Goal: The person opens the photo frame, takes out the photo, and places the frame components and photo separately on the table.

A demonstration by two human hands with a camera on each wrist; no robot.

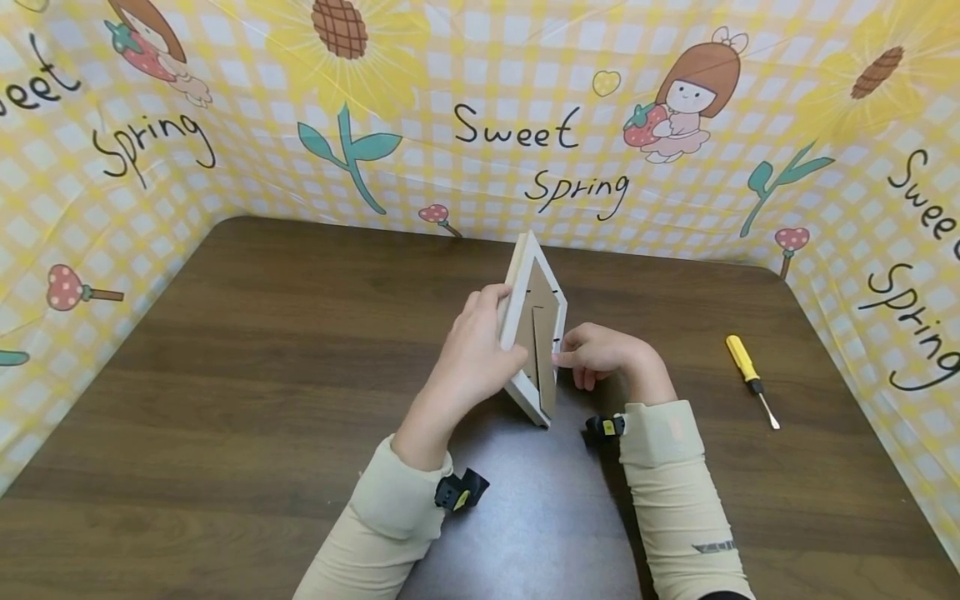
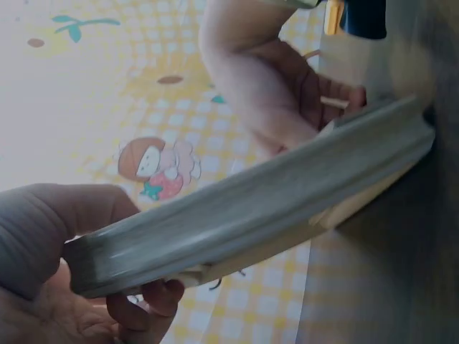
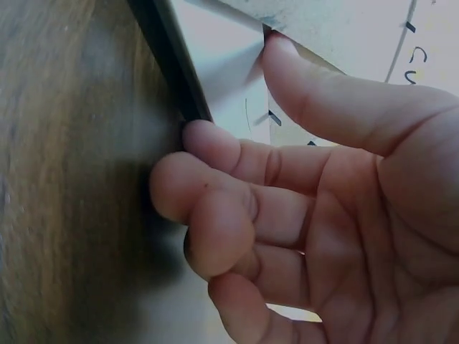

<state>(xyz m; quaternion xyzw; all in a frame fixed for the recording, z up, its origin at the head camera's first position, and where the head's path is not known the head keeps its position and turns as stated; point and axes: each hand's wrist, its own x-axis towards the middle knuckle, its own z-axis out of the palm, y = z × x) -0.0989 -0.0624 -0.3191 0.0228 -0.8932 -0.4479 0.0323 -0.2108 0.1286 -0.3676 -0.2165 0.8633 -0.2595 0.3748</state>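
Observation:
A white picture frame (image 1: pixel 551 279) stands tilted on the table, its brown backing board (image 1: pixel 537 292) and narrow stand leg (image 1: pixel 543 358) facing right in the head view. My left hand (image 1: pixel 476 350) grips the frame's near-left side, thumb over the back and fingers around the front. At the opposite side, my right hand (image 1: pixel 603 354) pinches the lower rim. The right wrist view shows its thumb (image 3: pixel 294 79) on the back, close to small black tabs (image 3: pixel 275 117), with the index finger curled at the rim and the other fingers bent below it.
A flat-tipped screwdriver with a yellow handle (image 1: pixel 741 358) lies on the dark wooden table (image 1: pixel 300 333) to the right. Yellow checked cloth (image 1: pixel 495 75) with printed flowers and figures hangs along the back and both sides.

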